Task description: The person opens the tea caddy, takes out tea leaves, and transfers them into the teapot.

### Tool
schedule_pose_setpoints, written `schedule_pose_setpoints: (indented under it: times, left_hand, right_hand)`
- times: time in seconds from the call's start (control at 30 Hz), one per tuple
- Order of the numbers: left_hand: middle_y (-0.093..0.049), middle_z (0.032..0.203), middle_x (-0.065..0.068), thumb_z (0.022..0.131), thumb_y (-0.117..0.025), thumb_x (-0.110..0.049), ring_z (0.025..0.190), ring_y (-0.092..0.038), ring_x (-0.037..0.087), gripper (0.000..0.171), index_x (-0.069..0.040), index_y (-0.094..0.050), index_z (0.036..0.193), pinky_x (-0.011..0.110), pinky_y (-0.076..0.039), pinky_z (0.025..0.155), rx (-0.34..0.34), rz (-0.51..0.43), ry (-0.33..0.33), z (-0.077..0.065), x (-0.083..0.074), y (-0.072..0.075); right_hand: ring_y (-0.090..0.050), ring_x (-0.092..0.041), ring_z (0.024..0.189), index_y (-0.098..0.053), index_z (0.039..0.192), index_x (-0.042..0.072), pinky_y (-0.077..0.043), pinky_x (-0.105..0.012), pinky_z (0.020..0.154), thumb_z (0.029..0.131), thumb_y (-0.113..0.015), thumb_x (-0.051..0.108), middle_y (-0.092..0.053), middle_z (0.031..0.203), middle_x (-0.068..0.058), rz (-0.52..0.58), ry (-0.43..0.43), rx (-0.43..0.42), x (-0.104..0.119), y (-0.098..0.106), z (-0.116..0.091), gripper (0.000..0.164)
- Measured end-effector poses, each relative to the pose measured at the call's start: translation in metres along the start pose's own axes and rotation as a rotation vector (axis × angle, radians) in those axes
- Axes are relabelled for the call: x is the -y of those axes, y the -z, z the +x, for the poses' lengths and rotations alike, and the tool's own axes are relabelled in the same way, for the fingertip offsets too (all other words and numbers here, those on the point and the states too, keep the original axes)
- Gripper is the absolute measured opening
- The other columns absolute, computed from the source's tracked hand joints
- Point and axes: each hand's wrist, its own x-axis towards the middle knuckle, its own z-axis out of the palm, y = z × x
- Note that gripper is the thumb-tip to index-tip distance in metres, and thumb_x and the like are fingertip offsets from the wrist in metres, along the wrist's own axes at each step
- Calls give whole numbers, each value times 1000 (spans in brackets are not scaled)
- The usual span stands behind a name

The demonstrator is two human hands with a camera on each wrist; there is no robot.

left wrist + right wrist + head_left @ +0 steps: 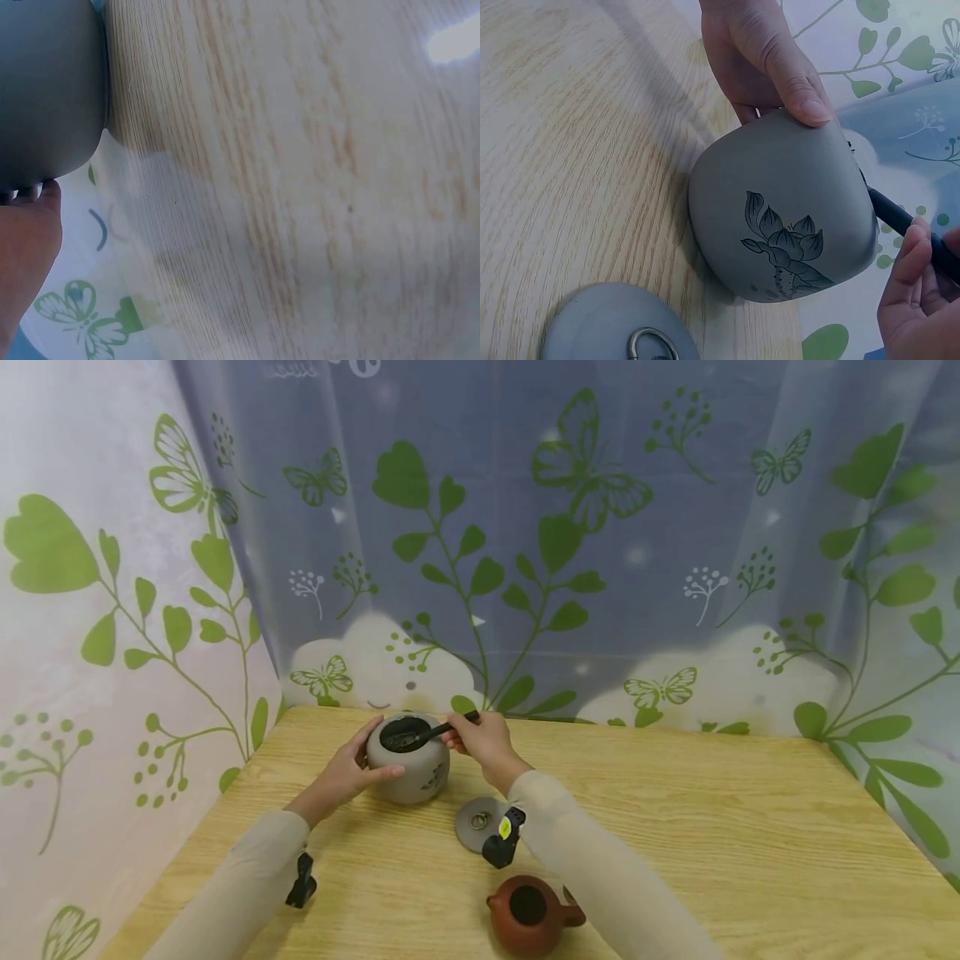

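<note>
A round grey jar [411, 781] with a dark lotus drawing stands at the back left of the table. My left hand [347, 777] grips its left side, thumb across the front and fingers round behind. In the left wrist view, fingers [51, 196] rest against the jar's curved wall. Pinched in my right hand [486, 745] is the dark handle of a spoon [450, 727], which slants down through the jar's mouth. Its bowl lies among dark loose contents inside. The right wrist view shows the spoon handle [891, 210] entering at the jar's rim.
On the wooden table [720, 827], a grey lid [471, 835] with a metal ring lies in front of the jar, beside the right wrist. Nearer me stands a lidless reddish-brown teapot [513, 931], partly behind the right sleeve. A patterned curtain [480, 568] closes the back.
</note>
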Motion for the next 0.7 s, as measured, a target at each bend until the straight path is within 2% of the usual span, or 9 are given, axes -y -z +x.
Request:
schedule_pose_setpoints:
  times: [0.33,0.7]
  left_hand:
    - [-12,160,12,86,-74,-28,145,-18,32,96,-24,-8,156,52,-24,114,2,5,7,0,1,-1]
    - [-12,160,12,86,-74,-27,144,-20,33,96,-23,-8,156,53,-25,113,5,1,9,-1,-1,-1]
  right_hand:
    - [-60,-5,52,-66,95,-4,-49,-13,52,96,-59,19,-65,62,-1,80,-40,-12,0,4,-3,24]
    - [-60,-5,53,-66,91,-3,-49,-14,53,96,-59,19,-65,63,0,89,-10,-16,2,14,-9,24]
